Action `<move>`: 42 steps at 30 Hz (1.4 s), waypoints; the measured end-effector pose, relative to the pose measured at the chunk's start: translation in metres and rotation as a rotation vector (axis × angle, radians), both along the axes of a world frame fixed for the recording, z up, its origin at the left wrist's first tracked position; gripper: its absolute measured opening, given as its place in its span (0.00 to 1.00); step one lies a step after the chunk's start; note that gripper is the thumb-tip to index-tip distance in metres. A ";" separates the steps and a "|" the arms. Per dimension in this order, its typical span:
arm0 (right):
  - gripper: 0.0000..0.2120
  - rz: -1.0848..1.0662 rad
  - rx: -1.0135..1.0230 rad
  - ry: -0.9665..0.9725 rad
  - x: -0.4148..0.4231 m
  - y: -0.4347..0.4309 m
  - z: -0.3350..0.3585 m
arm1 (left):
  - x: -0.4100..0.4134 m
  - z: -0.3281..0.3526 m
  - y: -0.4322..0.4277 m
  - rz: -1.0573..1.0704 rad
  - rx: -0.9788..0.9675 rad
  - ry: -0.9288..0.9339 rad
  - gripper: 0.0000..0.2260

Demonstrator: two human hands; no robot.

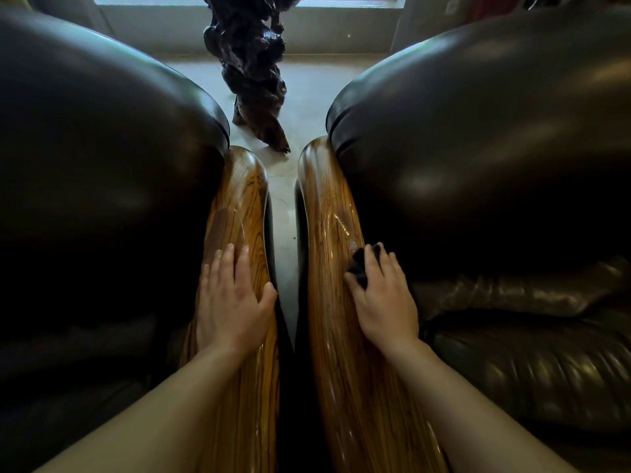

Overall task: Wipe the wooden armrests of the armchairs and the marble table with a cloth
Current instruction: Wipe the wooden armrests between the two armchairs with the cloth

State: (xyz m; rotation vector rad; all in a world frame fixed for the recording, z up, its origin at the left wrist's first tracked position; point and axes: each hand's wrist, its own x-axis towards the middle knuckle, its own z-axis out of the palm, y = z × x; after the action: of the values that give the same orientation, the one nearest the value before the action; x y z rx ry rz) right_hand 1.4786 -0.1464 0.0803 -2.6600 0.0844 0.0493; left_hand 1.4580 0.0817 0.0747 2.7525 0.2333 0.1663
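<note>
— Between the two armchairs, where does the wiping stand?
— Partway, it seems: the right hand (382, 295) presses a bunched dark cloth (362, 264) on the right armrest (334, 213), glossy ahead of it. The left hand (232, 298) lies flat, open and empty on the left armrest (239, 199). No marble table shows.

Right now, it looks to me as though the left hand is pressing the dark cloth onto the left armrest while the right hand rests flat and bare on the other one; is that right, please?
Not quite: the hands are swapped. The head view shows the right hand pressing the dark cloth onto the right armrest, while the left hand rests flat and bare on the left armrest.
</note>
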 end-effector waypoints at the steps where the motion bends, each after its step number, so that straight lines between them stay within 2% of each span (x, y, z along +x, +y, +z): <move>1: 0.32 0.012 -0.031 -0.014 0.008 0.007 0.002 | 0.001 -0.001 0.000 -0.002 -0.001 -0.002 0.32; 4: 0.30 0.141 -0.219 -0.105 -0.009 0.016 -0.001 | 0.002 0.000 0.001 -0.007 0.005 -0.005 0.32; 8: 0.29 0.361 -0.272 -0.152 -0.064 -0.004 -0.015 | 0.000 0.003 0.000 -0.003 -0.011 0.000 0.31; 10: 0.30 0.287 -0.241 -0.113 -0.056 -0.015 -0.015 | 0.001 0.003 0.000 -0.004 -0.016 -0.003 0.31; 13: 0.33 0.031 -0.060 -0.018 -0.012 -0.003 -0.001 | 0.001 0.004 -0.001 0.007 -0.026 -0.006 0.31; 15: 0.32 0.025 -0.116 -0.043 0.002 0.014 0.006 | 0.001 0.005 -0.001 0.006 -0.028 -0.006 0.30; 18: 0.30 0.234 -0.243 -0.143 -0.020 0.023 0.001 | 0.000 0.007 0.001 0.002 -0.026 0.006 0.30; 20: 0.28 0.370 -0.241 -0.186 -0.044 0.015 -0.008 | 0.000 0.008 0.001 -0.005 -0.027 0.009 0.30; 22: 0.28 0.411 -0.243 -0.208 -0.048 0.005 -0.013 | 0.000 0.008 0.000 -0.002 -0.028 0.004 0.30; 24: 0.28 0.305 -0.235 -0.189 -0.032 0.004 -0.011 | 0.000 0.009 0.000 0.002 -0.034 0.002 0.30; 26: 0.29 0.097 -0.143 -0.115 -0.004 0.014 -0.004 | -0.001 0.008 0.000 0.013 -0.047 0.001 0.30; 28: 0.30 -0.013 -0.088 -0.059 0.024 0.027 0.004 | -0.001 0.007 0.000 0.015 -0.048 0.005 0.30; 31: 0.28 0.138 -0.219 -0.132 0.023 0.033 0.003 | -0.001 0.004 0.003 0.008 -0.043 0.006 0.29; 33: 0.26 0.297 -0.238 -0.197 -0.003 0.026 -0.001 | 0.000 0.004 0.003 0.005 -0.033 0.010 0.30; 35: 0.26 0.363 -0.238 -0.190 -0.023 0.016 -0.007 | 0.001 0.005 0.002 0.008 -0.025 0.019 0.30; 40: 0.30 0.106 -0.182 -0.063 0.041 0.032 0.007 | 0.001 0.005 0.001 0.007 -0.016 0.017 0.30; 42: 0.30 0.121 -0.212 -0.075 0.059 0.045 0.011 | 0.002 0.006 0.001 0.005 -0.007 0.007 0.29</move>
State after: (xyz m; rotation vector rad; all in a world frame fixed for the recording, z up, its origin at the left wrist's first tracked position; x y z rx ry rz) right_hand 1.5375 -0.1014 0.0914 -2.8725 -0.1014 -0.0219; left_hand 1.4596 0.0831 0.0806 2.7457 0.2429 0.1566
